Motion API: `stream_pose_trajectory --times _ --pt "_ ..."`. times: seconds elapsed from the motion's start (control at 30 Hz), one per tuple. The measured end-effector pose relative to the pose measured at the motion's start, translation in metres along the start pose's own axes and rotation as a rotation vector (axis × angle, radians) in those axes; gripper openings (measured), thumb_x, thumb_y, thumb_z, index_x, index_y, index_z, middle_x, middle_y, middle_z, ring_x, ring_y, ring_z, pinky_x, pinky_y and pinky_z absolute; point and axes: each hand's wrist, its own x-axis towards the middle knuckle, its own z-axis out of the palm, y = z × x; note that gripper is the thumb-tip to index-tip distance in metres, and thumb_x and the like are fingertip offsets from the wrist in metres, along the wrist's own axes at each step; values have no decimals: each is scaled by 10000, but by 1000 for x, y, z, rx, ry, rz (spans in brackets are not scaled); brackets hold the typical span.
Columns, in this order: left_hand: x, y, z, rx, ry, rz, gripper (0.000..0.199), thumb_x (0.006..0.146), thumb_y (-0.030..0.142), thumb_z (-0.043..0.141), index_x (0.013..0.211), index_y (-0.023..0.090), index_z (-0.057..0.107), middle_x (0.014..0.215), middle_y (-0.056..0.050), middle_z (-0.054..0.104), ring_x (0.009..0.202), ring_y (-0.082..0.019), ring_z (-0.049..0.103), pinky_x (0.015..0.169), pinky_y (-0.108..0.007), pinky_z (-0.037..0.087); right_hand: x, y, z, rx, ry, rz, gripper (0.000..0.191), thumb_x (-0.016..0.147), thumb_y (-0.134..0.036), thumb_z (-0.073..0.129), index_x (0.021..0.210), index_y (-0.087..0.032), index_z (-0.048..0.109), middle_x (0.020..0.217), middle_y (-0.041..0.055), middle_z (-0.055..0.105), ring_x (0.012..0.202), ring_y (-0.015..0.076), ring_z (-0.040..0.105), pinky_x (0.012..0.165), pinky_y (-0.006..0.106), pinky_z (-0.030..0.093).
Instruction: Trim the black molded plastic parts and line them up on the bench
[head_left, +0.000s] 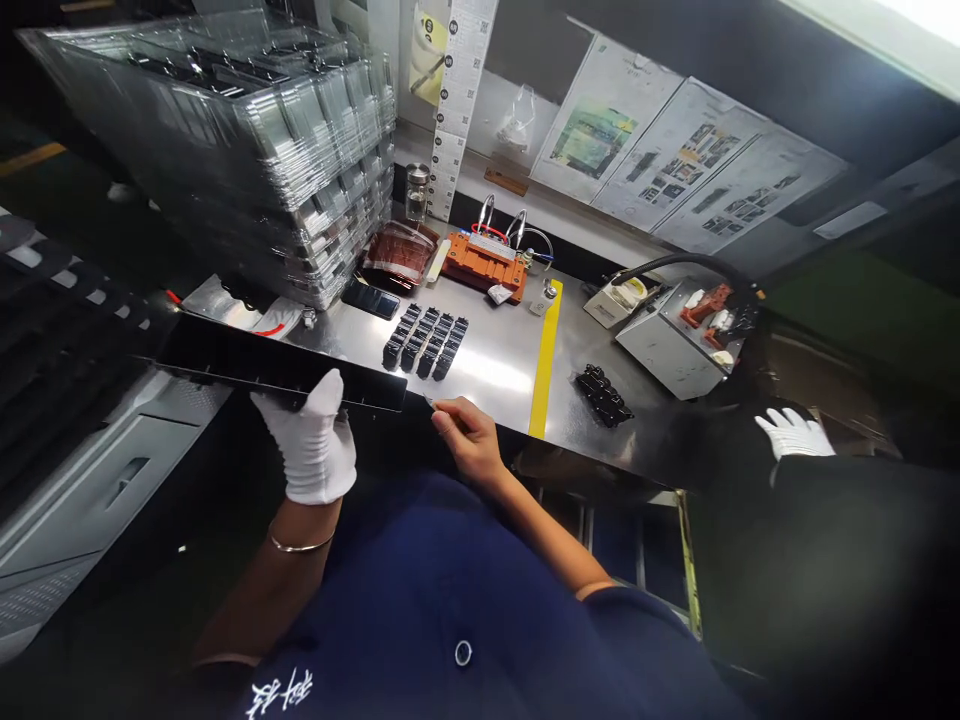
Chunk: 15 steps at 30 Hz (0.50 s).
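Observation:
My left hand [311,440], in a white glove, grips a long, flat black panel [277,375] near its right part, thumb on top. The panel lies at a slant along the bench's front edge. Just right of its end is my bare right hand [469,437], thumb and forefinger pinched on a small, thin, pale piece [430,401] whose kind I cannot make out. Beyond my hands, several black ribbed parts [425,342] lie in rows on the metal bench [495,375].
Tall stacked clear plastic trays [315,190] stand at left. Behind the rows are a phone [370,299], an orange fixture [484,265] and a glass jar [417,192]. Right of the yellow tape [546,360] are black parts [602,395], a grey box [671,340] and another person's gloved hand [795,433].

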Motion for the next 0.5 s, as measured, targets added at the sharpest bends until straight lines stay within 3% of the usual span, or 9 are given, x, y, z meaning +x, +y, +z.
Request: stream_pose_trajectory --times 0.07,0.13,0.37,0.5 --pt "-1 -9 -1 -49 39 -33 640 658 240 823 1231 318 549 1274 -16 642 1215 -252 618 1051 -459 519 0 -12 2 -81 -64 -180 222 885 -404 668 946 -216 769 818 42 695 673 116 588 616 259 486" --pt "-3 -15 -1 -56 37 -50 708 645 226 833 1277 332 532 1315 -19 632 1224 -250 618 1062 -456 511 1 -20 3 -132 -99 -266 199 899 -371 669 970 -219 775 850 52 708 661 109 602 587 246 490" --pt "-1 -16 -2 -47 -43 -18 833 624 239 857 1363 341 486 1425 -34 577 1291 -237 576 1159 -456 414 5 -19 0 -170 -113 -291 178 898 -355 685 956 -219 785 810 37 685 620 97 589 560 239 488" --pt "-2 -6 -6 21 -52 -38 821 601 210 877 1326 345 516 1354 -23 622 1246 -226 603 1141 -455 434 13 -13 4 -173 -78 -255 195 877 -382 695 924 -218 788 808 41 687 615 105 573 564 255 475"
